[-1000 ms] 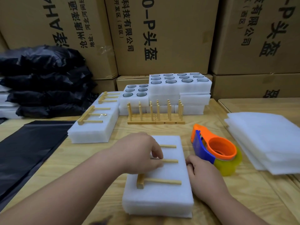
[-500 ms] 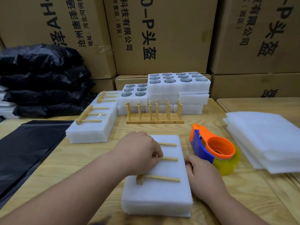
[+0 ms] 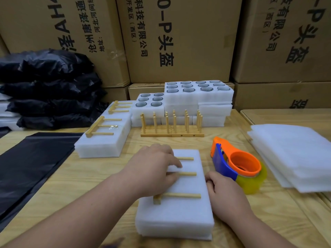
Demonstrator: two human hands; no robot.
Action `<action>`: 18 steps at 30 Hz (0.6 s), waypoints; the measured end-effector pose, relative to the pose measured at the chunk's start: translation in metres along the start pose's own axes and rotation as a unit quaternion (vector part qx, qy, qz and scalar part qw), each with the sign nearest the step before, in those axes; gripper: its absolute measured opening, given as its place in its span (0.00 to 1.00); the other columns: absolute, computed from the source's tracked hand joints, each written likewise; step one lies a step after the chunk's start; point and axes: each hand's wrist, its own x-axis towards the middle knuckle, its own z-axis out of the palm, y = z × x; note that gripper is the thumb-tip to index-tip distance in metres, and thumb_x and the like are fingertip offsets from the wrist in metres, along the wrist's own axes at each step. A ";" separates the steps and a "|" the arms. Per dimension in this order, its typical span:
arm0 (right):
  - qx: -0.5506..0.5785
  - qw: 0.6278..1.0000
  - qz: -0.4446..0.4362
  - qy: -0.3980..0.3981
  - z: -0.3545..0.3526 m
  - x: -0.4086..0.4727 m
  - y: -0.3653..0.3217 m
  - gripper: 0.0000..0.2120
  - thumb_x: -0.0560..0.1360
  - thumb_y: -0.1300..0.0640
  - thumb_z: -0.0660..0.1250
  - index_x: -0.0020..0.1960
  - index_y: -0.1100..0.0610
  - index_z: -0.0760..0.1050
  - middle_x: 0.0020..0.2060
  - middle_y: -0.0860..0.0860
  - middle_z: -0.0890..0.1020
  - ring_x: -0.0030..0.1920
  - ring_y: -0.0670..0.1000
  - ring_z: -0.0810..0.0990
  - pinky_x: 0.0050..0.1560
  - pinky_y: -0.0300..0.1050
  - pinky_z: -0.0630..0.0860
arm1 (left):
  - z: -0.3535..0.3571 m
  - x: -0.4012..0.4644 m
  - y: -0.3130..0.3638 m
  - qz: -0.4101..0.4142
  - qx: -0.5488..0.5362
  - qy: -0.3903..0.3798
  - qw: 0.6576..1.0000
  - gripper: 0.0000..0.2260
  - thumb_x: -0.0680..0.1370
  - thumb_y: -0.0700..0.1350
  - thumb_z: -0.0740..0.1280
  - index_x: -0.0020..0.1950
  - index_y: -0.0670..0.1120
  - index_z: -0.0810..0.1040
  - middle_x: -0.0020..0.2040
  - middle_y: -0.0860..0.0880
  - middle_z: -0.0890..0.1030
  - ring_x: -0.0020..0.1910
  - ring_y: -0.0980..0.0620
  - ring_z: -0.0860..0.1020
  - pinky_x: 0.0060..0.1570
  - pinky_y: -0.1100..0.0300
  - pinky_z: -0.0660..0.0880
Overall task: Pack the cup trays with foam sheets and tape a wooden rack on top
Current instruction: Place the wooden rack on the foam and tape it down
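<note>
Under the left hand (image 3: 154, 169), which lies palm-down with fingers bent over the upper pegs, a wooden rack (image 3: 180, 195) rests flat on the wrapped foam bundle (image 3: 180, 217); whether those fingers pinch a peg or merely press on it cannot be told, since the knuckles cover the contact. Just right of that hand, the right hand (image 3: 226, 197) sits against the bundle's right edge with fingers curled inward; nothing visibly held, and its fingertips are hidden against the foam.

The step in hand looks like seating the rack on the closed bundle before taping. The next move likely calls for keeping the rack pinned with the left hand while the right reaches the tape dispenser (image 3: 236, 164), which stands just beyond the right hand.

Further out, left of the grip, a finished bundle (image 3: 103, 140) already carries a taped rack. Beyond stand spare racks (image 3: 172, 126) and the cup trays (image 3: 198, 93), with loose foam sheets (image 3: 293, 154) far right.

The rack's spine is mostly covered by the left hand, and any tape already on it is not discernible.
</note>
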 end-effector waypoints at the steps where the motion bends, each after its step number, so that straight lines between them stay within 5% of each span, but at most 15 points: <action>1: 0.002 1.000 -0.001 0.000 0.000 0.000 0.000 0.06 0.77 0.51 0.60 0.44 0.46 0.75 0.36 0.43 0.82 0.38 0.46 0.79 0.38 0.51 0.77 | 0.001 -0.003 -0.003 -0.013 -0.035 0.014 0.999 0.18 0.78 0.61 0.66 0.68 0.63 0.76 0.63 0.63 0.73 0.66 0.59 0.68 0.63 0.58 0.65; 3: 0.010 1.000 -0.004 0.000 0.001 0.001 0.002 0.06 0.77 0.52 0.61 0.44 0.45 0.76 0.36 0.43 0.82 0.39 0.46 0.79 0.38 0.51 0.78 | 0.005 -0.013 -0.007 -0.071 -0.166 0.068 0.981 0.22 0.79 0.61 0.67 0.73 0.63 0.72 0.68 0.65 0.69 0.70 0.63 0.66 0.70 0.60 0.64; 5: 0.019 1.000 -0.006 -0.002 0.002 0.001 0.005 0.07 0.77 0.52 0.61 0.45 0.45 0.77 0.37 0.42 0.83 0.40 0.46 0.80 0.40 0.51 0.78 | 0.012 -0.028 -0.008 -0.172 -0.354 0.133 0.910 0.21 0.81 0.58 0.66 0.74 0.65 0.69 0.72 0.64 0.69 0.72 0.65 0.65 0.69 0.62 0.64; 6: 0.024 1.000 -0.007 -0.005 0.003 0.002 0.006 0.07 0.77 0.52 0.61 0.46 0.45 0.77 0.38 0.42 0.83 0.41 0.46 0.80 0.41 0.52 0.78 | 0.017 -0.037 -0.008 -0.236 -0.456 0.155 0.844 0.21 0.82 0.56 0.65 0.75 0.65 0.69 0.73 0.63 0.69 0.73 0.65 0.66 0.69 0.62 0.64; 9: 0.069 0.997 -0.012 -0.014 0.004 0.003 0.010 0.10 0.77 0.53 0.60 0.48 0.44 0.80 0.41 0.40 0.84 0.44 0.44 0.81 0.43 0.52 0.79 | 0.037 -0.057 -0.002 -0.369 -0.712 0.145 0.579 0.20 0.84 0.55 0.59 0.77 0.57 0.69 0.76 0.55 0.71 0.75 0.55 0.68 0.73 0.55 0.64; 10: 0.082 0.996 -0.014 -0.017 0.003 0.003 0.011 0.11 0.77 0.53 0.60 0.48 0.43 0.80 0.42 0.39 0.84 0.44 0.43 0.81 0.44 0.51 0.79 | 0.042 -0.061 0.001 -0.381 -0.761 0.134 0.508 0.21 0.85 0.55 0.58 0.77 0.53 0.71 0.75 0.53 0.74 0.74 0.53 0.71 0.72 0.54 0.65; 11: 0.093 0.995 -0.018 -0.019 0.003 0.003 0.012 0.11 0.76 0.54 0.60 0.48 0.43 0.81 0.42 0.38 0.84 0.45 0.42 0.81 0.44 0.50 0.79 | 0.046 -0.065 0.006 -0.380 -0.784 0.134 0.472 0.20 0.84 0.55 0.57 0.74 0.50 0.74 0.72 0.52 0.77 0.70 0.54 0.75 0.68 0.56 0.68; 15: 0.209 0.978 0.011 0.022 0.005 -0.004 0.016 0.15 0.79 0.63 0.62 0.47 0.45 0.82 0.37 0.45 0.85 0.40 0.48 0.83 0.44 0.52 0.80 | 0.051 -0.063 0.020 -0.351 -0.801 0.129 0.468 0.16 0.78 0.52 0.63 0.47 0.46 0.88 0.43 0.51 0.88 0.39 0.57 0.86 0.34 0.63 0.80; 18: 0.346 0.933 0.027 0.094 -0.006 -0.020 0.015 0.14 0.78 0.62 0.64 0.46 0.43 0.81 0.30 0.52 0.81 0.29 0.50 0.78 0.32 0.45 0.76 | 0.054 -0.064 0.021 -0.360 -0.798 0.146 0.460 0.14 0.80 0.49 0.61 0.57 0.46 0.84 0.49 0.48 0.88 0.49 0.52 0.86 0.46 0.55 0.81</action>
